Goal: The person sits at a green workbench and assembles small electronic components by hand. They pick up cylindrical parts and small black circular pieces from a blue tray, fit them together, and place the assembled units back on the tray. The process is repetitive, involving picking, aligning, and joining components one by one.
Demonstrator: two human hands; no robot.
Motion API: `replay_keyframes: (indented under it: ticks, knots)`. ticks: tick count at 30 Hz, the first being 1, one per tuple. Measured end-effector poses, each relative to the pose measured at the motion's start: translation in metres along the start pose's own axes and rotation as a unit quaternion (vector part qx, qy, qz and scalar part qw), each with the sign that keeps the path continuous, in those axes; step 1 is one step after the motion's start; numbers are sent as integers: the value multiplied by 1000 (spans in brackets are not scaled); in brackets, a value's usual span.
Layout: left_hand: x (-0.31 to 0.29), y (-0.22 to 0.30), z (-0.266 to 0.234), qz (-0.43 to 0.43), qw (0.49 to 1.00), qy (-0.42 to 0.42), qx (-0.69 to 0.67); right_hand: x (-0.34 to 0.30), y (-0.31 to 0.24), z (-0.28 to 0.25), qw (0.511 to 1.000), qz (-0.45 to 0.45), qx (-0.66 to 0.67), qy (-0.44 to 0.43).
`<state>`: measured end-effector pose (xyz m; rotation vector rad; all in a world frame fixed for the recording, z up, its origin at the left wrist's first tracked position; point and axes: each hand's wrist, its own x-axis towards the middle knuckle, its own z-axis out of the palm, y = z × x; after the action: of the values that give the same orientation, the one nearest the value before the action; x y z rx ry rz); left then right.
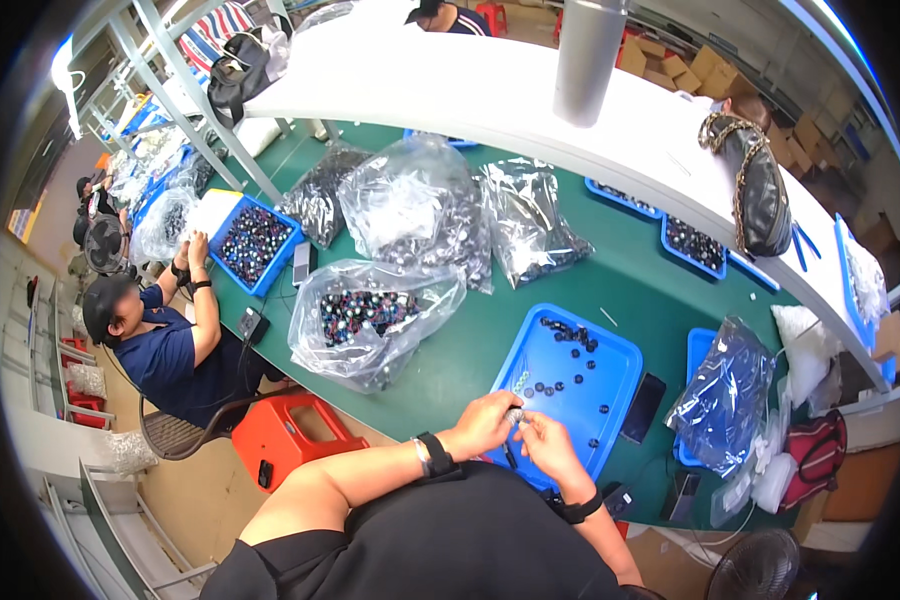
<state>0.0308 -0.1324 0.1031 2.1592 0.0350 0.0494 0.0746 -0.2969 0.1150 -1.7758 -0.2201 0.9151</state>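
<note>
My left hand (484, 424) and my right hand (551, 446) meet over the near-left edge of a blue tray (618, 362). The fingers of both are closed in a pinch around a small silvery and dark piece (516, 415), too small to name. A short black piece (510, 456) shows just below my fingers. Several small round black parts (578, 379) lie scattered in the tray, with a cluster of them at its far end. Small pale-green pieces (521, 381) lie near its left wall, close to my left hand.
Left of the tray stands an open clear bag (370, 318) of small wired parts, with more filled bags (535, 222) behind. A black phone (643, 408) lies right of the tray, near a plastic-covered blue tray (699, 350). A co-worker (160, 325) sits at the left beside a red stool (295, 437).
</note>
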Motion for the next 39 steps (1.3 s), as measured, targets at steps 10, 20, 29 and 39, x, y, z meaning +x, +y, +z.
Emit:
replay_keyframes:
  ticks: [10,20,29,39]
  knots:
    - [9,-71,-5,-306,873,112,-363,17,46,-17,996,25,88,13]
    - [8,-31,-102,-40,935,336,-108,14,110,-34,995,54,50,70]
    - [45,-38,-123,82,913,259,303,11,130,-39,984,121,45,124]
    - [72,-69,79,34,947,-118,298,1,121,-33,983,102,67,135]
